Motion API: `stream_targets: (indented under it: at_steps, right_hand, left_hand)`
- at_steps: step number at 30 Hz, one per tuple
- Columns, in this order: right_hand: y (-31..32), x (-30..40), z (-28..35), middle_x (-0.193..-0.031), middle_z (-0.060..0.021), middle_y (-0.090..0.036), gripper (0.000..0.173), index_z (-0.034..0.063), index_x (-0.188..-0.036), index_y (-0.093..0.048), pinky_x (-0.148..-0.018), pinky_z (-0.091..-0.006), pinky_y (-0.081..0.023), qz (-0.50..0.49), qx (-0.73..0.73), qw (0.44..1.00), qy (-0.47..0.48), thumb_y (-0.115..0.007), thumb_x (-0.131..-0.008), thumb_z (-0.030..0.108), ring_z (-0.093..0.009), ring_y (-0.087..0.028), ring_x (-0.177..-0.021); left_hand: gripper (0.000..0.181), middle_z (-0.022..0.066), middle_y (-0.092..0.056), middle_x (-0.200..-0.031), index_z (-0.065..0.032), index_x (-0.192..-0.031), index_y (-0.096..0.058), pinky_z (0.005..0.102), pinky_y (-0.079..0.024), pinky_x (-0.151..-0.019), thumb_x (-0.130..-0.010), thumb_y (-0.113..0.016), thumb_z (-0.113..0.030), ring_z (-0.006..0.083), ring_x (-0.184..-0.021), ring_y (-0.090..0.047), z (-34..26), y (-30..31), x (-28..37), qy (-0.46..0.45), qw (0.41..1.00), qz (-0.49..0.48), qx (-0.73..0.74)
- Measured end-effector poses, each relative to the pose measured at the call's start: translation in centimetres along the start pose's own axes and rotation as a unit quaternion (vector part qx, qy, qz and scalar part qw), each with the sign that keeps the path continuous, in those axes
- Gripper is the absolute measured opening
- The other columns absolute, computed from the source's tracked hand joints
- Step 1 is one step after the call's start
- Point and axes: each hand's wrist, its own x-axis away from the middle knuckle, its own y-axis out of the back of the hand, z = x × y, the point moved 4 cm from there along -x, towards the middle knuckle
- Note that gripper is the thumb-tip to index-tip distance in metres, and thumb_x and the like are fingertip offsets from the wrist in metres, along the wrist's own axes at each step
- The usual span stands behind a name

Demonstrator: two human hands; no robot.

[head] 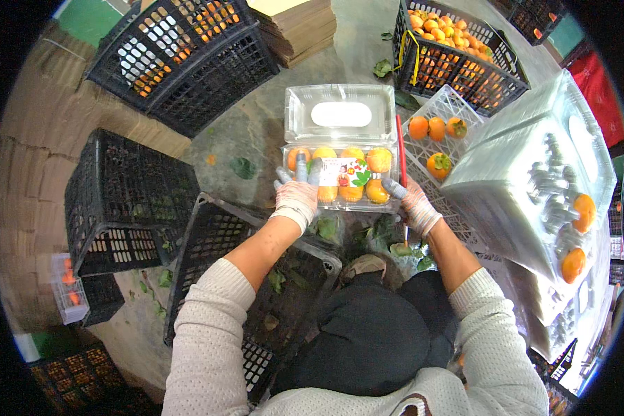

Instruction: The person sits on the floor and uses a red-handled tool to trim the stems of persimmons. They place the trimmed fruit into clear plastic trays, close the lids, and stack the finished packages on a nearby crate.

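Observation:
A clear plastic clamshell box (343, 206) lies before me, its lid (297, 112) tilted back away from me. Two rows of orange persimmons (379, 160) fill the base. Over the middle fruit lies a printed label (345, 172) with a cartoon figure and a green leaf. My left hand (296, 192), in a glove with grey fingertips, rests on the box's left side, fingers spread at the label's edge. Gripping the right side is my gloved right hand (413, 200), thumb over the rim. A slim red-handled tool (401, 151) runs along that side; whether I hold it is unclear.
Loose persimmons (437, 165) sit on an upturned white crate (430, 109) at right, beside a tall stack of clear plastic boxes (504, 182). A full persimmon crate (460, 67) stands beyond. Black crates (130, 192) and flattened cardboard (31, 182) are on the left.

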Motion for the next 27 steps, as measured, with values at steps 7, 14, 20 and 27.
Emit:
stream_targets:
  at_steps: [7,14,20,27]
  right_hand:
    - [-1.2,-0.1,1.2,-0.108,-0.0059,-0.063,0.055,0.0072,-0.124,-0.054,-0.076,-0.032,-0.051,0.075,0.021,0.997,-0.021,-0.072,-0.078,0.032,-0.016,-0.06,-0.094]
    - [-4.4,2.3,6.6,-0.093,-0.0081,-0.067,0.036,0.0007,-0.11,-0.059,-0.067,-0.0295,-0.055,0.069,-0.111,0.989,0.075,-0.071,-0.077,0.012,-0.018,-0.066,-0.079]
    - [-4.8,12.0,14.1,-0.086,-0.0048,-0.064,0.03,0.0035,-0.104,-0.059,-0.056,-0.0257,-0.05,0.075,-0.156,0.975,0.136,-0.066,-0.078,0.016,-0.014,-0.061,-0.066]
    - [1.9,28.3,14.2,-0.097,-0.0109,-0.065,0.028,0.0005,-0.105,-0.059,-0.078,-0.0314,-0.054,-0.056,-0.166,0.945,0.278,-0.057,-0.08,0.012,-0.021,-0.065,-0.087]
  left_hand:
    - [0.089,0.0297,-0.013,-0.148,-0.006,-0.145,-0.02,0.0458,-0.039,-0.102,-0.075,-0.069,-0.032,0.0446,-0.128,-0.038,1.1,1.7,0.1,-0.081,0.991,0.083,0.071]
    - [0.093,0.0217,-0.024,-0.148,-0.0109,-0.145,-0.02,0.0424,-0.038,-0.103,-0.072,-0.071,-0.038,0.0394,-0.13,-0.035,4.3,8.5,3.3,0.014,0.978,0.009,0.21]
    - [0.086,0.0226,-0.044,-0.135,-0.0007,-0.14,-0.028,0.0386,-0.045,-0.095,-0.072,-0.077,-0.021,0.0329,-0.115,-0.053,6.0,15.9,8.1,0.206,0.787,-0.412,0.411]
    - [0.042,0.0061,-0.061,-0.11,-0.0013,-0.126,-0.048,0.0312,-0.049,-0.088,-0.086,-0.06,-0.006,0.0143,-0.097,-0.059,-2.5,25.3,14.5,-0.125,0.454,-0.134,0.872]
